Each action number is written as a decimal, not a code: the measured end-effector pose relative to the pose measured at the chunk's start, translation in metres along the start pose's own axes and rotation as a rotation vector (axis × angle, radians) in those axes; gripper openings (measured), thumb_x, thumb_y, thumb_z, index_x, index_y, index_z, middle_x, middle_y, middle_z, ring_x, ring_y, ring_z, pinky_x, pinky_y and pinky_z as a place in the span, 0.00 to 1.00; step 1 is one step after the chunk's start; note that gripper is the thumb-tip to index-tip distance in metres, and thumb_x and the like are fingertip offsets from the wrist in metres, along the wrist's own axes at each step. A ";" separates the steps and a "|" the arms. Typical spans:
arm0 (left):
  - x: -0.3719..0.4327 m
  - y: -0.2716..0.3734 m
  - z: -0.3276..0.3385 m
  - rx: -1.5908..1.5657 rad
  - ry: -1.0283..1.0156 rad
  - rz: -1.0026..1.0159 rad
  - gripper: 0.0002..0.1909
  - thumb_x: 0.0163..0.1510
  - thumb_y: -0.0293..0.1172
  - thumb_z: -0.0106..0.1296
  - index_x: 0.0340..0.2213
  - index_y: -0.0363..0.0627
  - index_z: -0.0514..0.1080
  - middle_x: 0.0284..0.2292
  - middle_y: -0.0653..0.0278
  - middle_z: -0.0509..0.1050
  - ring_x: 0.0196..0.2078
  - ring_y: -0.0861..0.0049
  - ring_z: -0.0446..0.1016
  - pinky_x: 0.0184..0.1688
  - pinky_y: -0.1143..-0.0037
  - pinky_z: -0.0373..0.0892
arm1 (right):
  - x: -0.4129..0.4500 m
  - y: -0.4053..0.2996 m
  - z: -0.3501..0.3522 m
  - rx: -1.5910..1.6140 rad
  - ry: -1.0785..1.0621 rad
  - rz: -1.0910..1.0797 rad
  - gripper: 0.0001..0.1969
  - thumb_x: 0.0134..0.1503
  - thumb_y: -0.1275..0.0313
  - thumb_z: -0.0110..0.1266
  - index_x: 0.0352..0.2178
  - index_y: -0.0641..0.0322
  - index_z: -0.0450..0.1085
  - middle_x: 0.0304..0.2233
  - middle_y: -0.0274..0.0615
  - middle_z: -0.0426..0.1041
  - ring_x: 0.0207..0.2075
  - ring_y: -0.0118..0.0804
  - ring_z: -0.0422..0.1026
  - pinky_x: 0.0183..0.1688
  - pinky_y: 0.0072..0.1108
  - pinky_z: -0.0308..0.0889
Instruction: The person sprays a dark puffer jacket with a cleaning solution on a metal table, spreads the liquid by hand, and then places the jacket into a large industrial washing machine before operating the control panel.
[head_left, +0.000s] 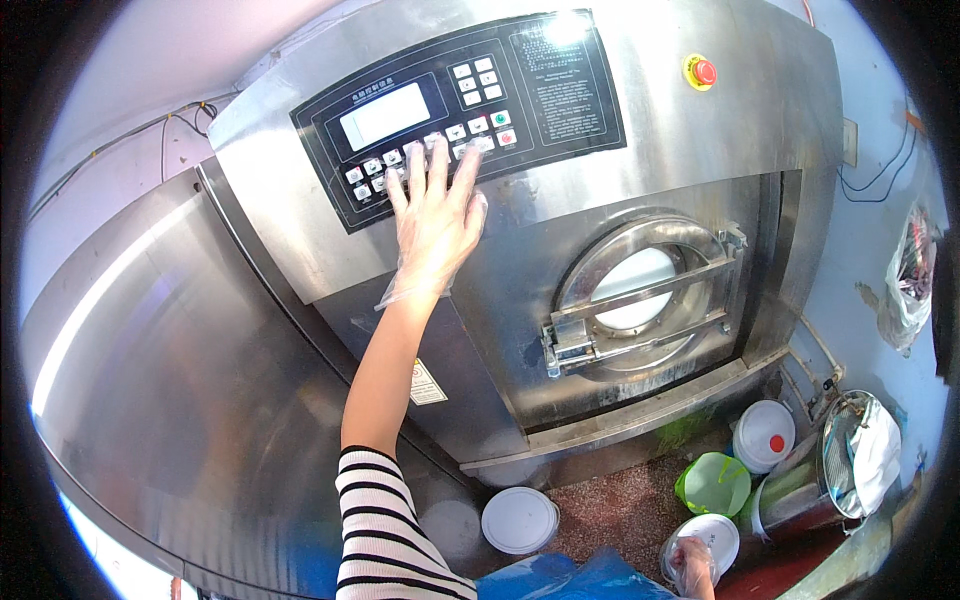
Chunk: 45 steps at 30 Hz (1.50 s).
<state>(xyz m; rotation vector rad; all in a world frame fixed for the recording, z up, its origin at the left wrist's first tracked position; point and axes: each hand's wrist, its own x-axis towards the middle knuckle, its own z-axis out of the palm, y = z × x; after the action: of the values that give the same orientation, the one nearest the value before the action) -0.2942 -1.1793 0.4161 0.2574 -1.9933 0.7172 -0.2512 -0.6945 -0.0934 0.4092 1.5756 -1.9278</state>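
My left hand (435, 217), in a clear plastic glove, reaches up with its fingers spread over the button rows of a black control panel (555, 142). Its fingertips lie at the buttons and cover some of them; contact with any one key is hard to make out. Above the fingers is a lit display (385, 116). The panel sits on a stainless-steel industrial washing machine (487, 300) with a round door (634, 289) under a barred latch. Low at the right, my gloved right hand (694, 562) has curled fingers and appears in front of a white-lidded bucket (718, 536). Whether it holds anything is unclear.
A red emergency-stop button (704, 72) is at the upper right. On the floor stand another white-lidded bucket (519, 520), a green-lined bucket (712, 484), a white drum with a red cap (763, 435) and a metal bin (802, 487). A plastic bag (907, 277) hangs on the wall.
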 end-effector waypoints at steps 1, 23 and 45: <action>0.001 0.001 -0.001 0.000 -0.002 -0.001 0.32 0.54 0.41 0.49 0.60 0.58 0.56 0.60 0.48 0.53 0.64 0.50 0.46 0.62 0.50 0.41 | -0.001 -0.002 0.002 0.049 0.004 0.017 0.03 0.52 0.75 0.50 0.28 0.58 0.64 0.16 0.35 0.64 0.15 0.29 0.62 0.18 0.19 0.60; 0.025 0.012 -0.003 -0.030 0.131 0.040 0.41 0.53 0.41 0.48 0.63 0.46 0.43 0.61 0.65 0.57 0.66 0.60 0.44 0.62 0.46 0.29 | 0.011 0.004 -0.018 -0.180 0.051 -0.004 0.11 0.52 0.64 0.55 0.21 0.60 0.69 0.15 0.34 0.67 0.16 0.27 0.63 0.19 0.21 0.58; -0.055 0.048 0.005 -0.186 -0.220 -0.014 0.41 0.52 0.45 0.51 0.63 0.55 0.46 0.64 0.50 0.40 0.66 0.44 0.34 0.61 0.44 0.33 | -0.002 0.004 -0.005 0.139 -0.033 -0.030 0.05 0.52 0.73 0.49 0.22 0.57 0.64 0.14 0.34 0.62 0.13 0.28 0.60 0.17 0.20 0.57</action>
<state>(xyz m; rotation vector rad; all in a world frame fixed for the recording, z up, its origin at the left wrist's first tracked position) -0.2914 -1.1496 0.3490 0.2473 -2.2485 0.5068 -0.2479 -0.6893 -0.0969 0.4111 1.4391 -2.0637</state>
